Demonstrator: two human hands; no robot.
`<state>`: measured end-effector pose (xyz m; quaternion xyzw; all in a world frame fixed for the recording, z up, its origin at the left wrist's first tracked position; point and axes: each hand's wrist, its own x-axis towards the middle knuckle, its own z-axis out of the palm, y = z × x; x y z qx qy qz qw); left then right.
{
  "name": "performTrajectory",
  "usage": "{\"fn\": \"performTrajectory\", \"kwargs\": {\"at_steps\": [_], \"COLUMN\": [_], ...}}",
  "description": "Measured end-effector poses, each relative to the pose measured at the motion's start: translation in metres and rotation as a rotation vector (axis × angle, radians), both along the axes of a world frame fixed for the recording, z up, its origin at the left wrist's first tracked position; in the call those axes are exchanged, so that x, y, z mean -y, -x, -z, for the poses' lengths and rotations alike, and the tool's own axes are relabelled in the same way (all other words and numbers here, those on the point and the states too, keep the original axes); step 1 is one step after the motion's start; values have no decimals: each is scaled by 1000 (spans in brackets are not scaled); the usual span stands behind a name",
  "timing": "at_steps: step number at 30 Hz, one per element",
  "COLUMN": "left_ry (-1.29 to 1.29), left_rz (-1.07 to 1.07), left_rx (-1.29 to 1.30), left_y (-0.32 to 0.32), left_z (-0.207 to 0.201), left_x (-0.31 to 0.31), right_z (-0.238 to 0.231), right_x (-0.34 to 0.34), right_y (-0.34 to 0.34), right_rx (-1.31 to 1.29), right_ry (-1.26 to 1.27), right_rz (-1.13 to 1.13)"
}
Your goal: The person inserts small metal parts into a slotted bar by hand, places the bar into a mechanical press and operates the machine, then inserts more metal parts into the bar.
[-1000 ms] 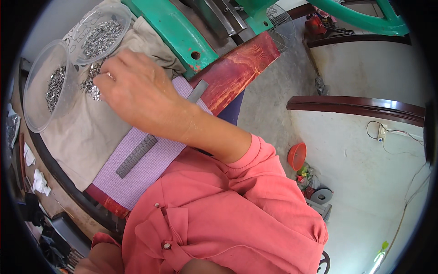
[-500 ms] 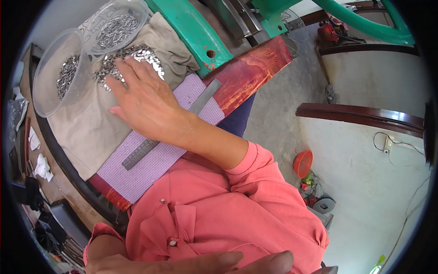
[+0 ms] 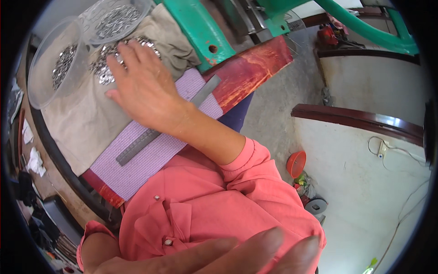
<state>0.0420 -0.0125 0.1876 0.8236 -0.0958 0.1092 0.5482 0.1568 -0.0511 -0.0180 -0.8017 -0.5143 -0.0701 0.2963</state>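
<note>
My right hand (image 3: 148, 89) lies with its fingers spread on a heap of small shiny metal pieces (image 3: 104, 75) on a beige cloth (image 3: 68, 132). Its fingertips touch the heap and cover part of it. Close to the camera, along the lower edge, my left hand (image 3: 219, 258) reaches across in front of my pink shirt, fingers stretched out and apart, holding nothing I can see. Under my right wrist a dark grey metal strip with notches (image 3: 137, 148) lies across a lilac textured mat (image 3: 132, 171).
Two clear plastic tubs with metal pieces stand behind the heap, a left tub (image 3: 39, 86) and a far tub (image 3: 148, 13). A green machine frame (image 3: 196, 27) rises beyond the red board (image 3: 255, 73). An orange bowl (image 3: 296, 164) is on the floor at right.
The view has shifted slightly. My right hand has moved over the heap, and bright pieces now show left of its fingers. More of my left hand's fingers has come into view, further apart.
</note>
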Motion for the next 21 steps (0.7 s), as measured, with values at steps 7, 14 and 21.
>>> {"fn": "performTrajectory", "kwargs": {"at_steps": [7,14,21], "left_ry": [-9,-92,-158], "left_rz": [109,268,294], "left_rx": [61,-13,-318], "left_y": [50,60,64], "left_z": [4,5,9], "left_x": [-10,-26,-65], "right_z": [3,13,-1], "right_x": [8,7,7], "right_y": [-8,-5,-20], "right_rx": [10,-38,-43], "right_ry": [-66,10,-91], "right_rz": [137,100,99]}}
